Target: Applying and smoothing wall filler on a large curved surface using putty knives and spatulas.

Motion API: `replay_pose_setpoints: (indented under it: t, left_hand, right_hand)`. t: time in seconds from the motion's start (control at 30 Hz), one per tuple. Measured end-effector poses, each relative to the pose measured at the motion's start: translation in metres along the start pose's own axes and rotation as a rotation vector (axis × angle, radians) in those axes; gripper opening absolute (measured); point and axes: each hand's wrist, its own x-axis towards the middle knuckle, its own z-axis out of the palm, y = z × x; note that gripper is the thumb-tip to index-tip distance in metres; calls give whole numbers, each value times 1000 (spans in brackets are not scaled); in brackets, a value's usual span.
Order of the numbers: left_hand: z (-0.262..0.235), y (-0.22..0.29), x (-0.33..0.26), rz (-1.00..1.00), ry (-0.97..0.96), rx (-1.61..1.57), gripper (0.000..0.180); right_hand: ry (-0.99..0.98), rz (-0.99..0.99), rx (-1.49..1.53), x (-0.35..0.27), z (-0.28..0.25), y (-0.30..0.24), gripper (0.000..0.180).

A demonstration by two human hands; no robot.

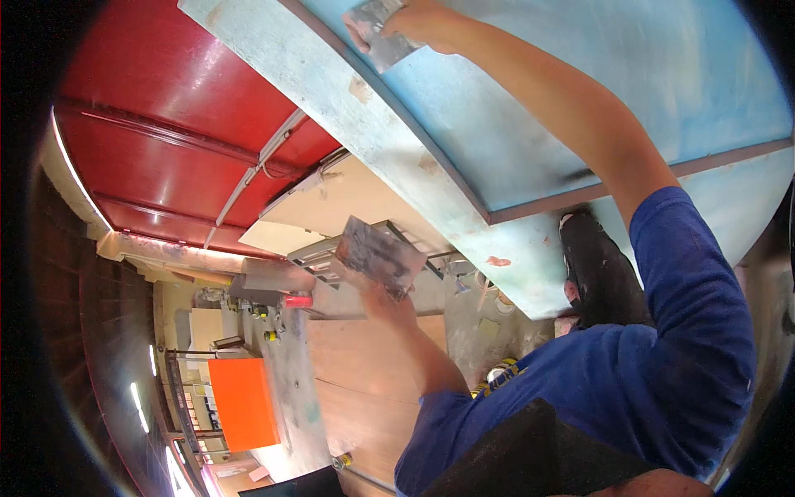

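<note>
My right hand (424, 23) is closed on a flat, grey-smeared scraper (387, 48), its blade against or just over a light blue panel (530, 108) beside a dark grey raised strip (406, 116). The panel's paint is cloudy, with reddish-brown patches on its pale border. Lower and to the left, my left hand (383, 300) grips a rectangular plate (381, 251) streaked with grey and brown paste. That plate is held in the air, apart from the blue panel. Some fingers of both hands are hidden behind what they hold.
A large red panel (182, 124) with metal bars stands at the left. Below the blue panel are a cream board (356, 190), metal frames and open tins (501, 373). A brown sheet (364, 356) lies on the floor, and an orange board (243, 403) stands farther off.
</note>
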Motion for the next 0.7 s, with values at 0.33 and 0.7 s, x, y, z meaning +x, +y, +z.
replay_pose_setpoints:
  t: [0.33, 0.7]
  left_hand:
    - [-83, -37, -5, -76, 143, 82, 39]
    - [-64, -42, -5, -229, 86, 22, 40]
  right_hand:
    - [288, -98, -303, 15, 78, -12, 31]
    - [274, -207, -204, -11, 31, 1, 29]
